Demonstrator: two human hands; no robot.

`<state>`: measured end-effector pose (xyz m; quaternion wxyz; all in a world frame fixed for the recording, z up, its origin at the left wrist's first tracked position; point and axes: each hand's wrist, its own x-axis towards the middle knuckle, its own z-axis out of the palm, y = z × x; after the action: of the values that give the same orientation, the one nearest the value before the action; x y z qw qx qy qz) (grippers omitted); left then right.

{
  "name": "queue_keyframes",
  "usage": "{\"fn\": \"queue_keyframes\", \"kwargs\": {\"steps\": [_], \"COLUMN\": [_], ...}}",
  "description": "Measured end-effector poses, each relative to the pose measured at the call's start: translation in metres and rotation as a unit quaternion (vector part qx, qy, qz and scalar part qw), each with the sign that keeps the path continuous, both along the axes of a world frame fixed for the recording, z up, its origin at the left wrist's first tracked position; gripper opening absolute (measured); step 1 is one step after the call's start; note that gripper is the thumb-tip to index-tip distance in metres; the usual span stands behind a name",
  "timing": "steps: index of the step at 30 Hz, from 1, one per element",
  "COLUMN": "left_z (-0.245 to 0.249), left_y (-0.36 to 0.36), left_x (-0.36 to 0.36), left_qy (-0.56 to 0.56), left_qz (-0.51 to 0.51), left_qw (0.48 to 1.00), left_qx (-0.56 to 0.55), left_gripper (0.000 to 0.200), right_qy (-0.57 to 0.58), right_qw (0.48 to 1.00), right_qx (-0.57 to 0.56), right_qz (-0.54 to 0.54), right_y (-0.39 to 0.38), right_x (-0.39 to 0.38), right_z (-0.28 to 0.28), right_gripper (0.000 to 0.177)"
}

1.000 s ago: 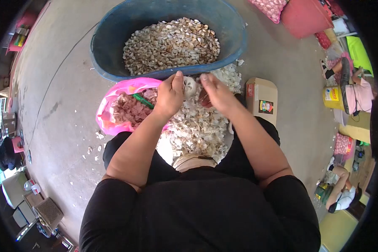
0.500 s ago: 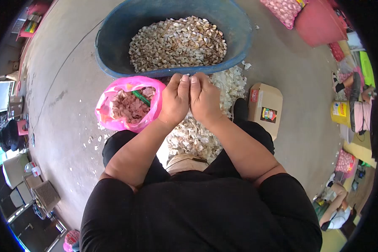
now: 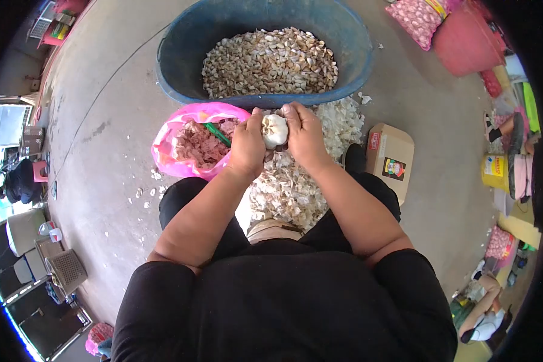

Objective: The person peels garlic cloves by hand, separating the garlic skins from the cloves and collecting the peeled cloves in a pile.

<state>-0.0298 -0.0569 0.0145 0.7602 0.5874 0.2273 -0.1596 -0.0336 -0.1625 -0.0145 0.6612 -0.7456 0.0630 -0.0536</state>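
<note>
A white garlic bulb (image 3: 274,131) is gripped between my two hands, just in front of the tub's near rim. My left hand (image 3: 247,143) presses on its left side, and my right hand (image 3: 306,137) holds the right side. Beyond them, a large blue tub (image 3: 265,101) contains a heap of loose cloves (image 3: 271,63). Close to my left hand lies an open pink bag (image 3: 166,145) with reddish skins and a green-handled object (image 3: 217,134) in it. Pale peelings (image 3: 286,190) cover the floor between my legs.
A cardboard box (image 3: 398,145) lies to the right. Farther right are a red tub (image 3: 467,42), a net bag of garlic (image 3: 415,23), a yellow bucket (image 3: 495,171) and other seated people, partly visible. A grey basket (image 3: 66,269) stands at the lower left.
My hands have moved apart from being pressed together, and the garlic bulb now shows between them. The whole view has shifted slightly, with the tub and bag now farther right.
</note>
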Motion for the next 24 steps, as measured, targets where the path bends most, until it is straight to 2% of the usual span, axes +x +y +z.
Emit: {"fn": "queue_keyframes", "kwargs": {"steps": [3,6,10,11,14,15,18,21,23,24], "left_z": [-0.026,-0.038,-0.047,-0.045,-0.033,-0.035,-0.029,-0.038,-0.033,-0.030], "left_y": [0.007,0.011,0.021,0.024,0.026,0.031,0.036,0.039,0.035,0.033], "left_x": [0.007,0.010,0.018,0.019,0.025,0.028,0.030,0.037,0.038,0.038], "left_qy": [-0.171,-0.118,-0.160,-0.175,-0.029,0.005,-0.059,-0.122,-0.068,-0.040], "left_qz": [-0.059,-0.091,-0.141,-0.150,-0.071,-0.087,-0.167,-0.150,-0.110,-0.088], "left_qw": [0.975,0.979,0.965,0.961,0.996,0.993,0.984,0.971,0.984,0.989], "left_qx": [0.126,0.142,0.151,0.154,-0.042,-0.078,0.038,0.139,0.122,0.114], "left_gripper": [0.037,0.038,0.037,0.035,0.033,0.033,0.034,0.036,0.037,0.038], "right_qy": [0.095,-0.001,0.008,0.006,-0.010,-0.018,0.004,0.022,0.067,0.054], "right_qw": [0.994,0.994,0.995,0.997,0.997,0.996,0.991,0.991,0.986,0.990], "right_qx": [0.038,-0.080,-0.080,-0.046,0.033,0.041,0.060,0.076,0.102,0.076], "right_qz": [0.047,0.077,0.061,0.061,0.068,0.079,0.121,0.112,0.113,0.110], "right_y": [-0.007,0.007,0.015,0.018,0.024,0.022,0.015,0.012,0.008,0.006], "right_x": [0.004,-0.007,-0.010,-0.010,-0.007,-0.004,0.005,0.014,0.015,0.014], "right_z": [-0.005,-0.006,-0.016,-0.016,-0.016,-0.016,-0.018,-0.020,-0.027,-0.032], "right_gripper": [0.032,0.031,0.025,0.024,0.022,0.021,0.021,0.021,0.029,0.030]}}
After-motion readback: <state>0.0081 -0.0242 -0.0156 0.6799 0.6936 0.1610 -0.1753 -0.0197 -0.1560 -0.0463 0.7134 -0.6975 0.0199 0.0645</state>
